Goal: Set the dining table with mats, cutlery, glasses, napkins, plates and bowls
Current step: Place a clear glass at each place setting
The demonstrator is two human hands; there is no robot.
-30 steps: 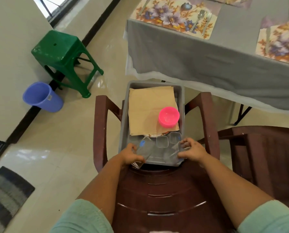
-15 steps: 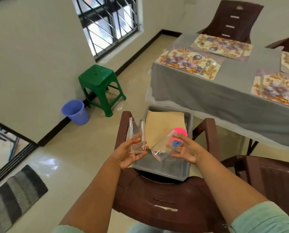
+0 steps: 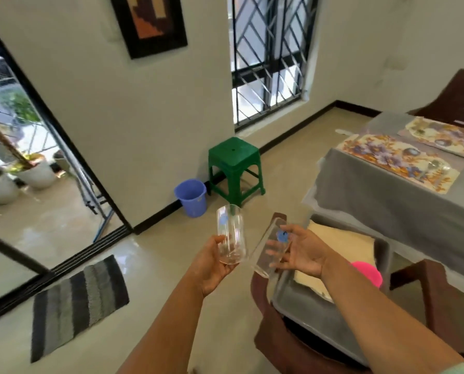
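Pale walls, a barred window (image 3: 268, 58) and a glossy beige floor (image 3: 158, 255) surround us, with a green stool (image 3: 235, 168) and a blue bucket (image 3: 191, 197) by the wall. Our left hand (image 3: 212, 265) curls round the base of an upright glass (image 3: 231, 234), clear with a small blue mark. Our right hand (image 3: 302, 252) cradles a second glass (image 3: 271, 245), tilted, same blue mark, fingers curved behind it. Both glasses hang above a brown chair (image 3: 274, 338) that holds a grey tub (image 3: 306, 309). On the table (image 3: 387, 201) at right lie floral mats (image 3: 398, 160).
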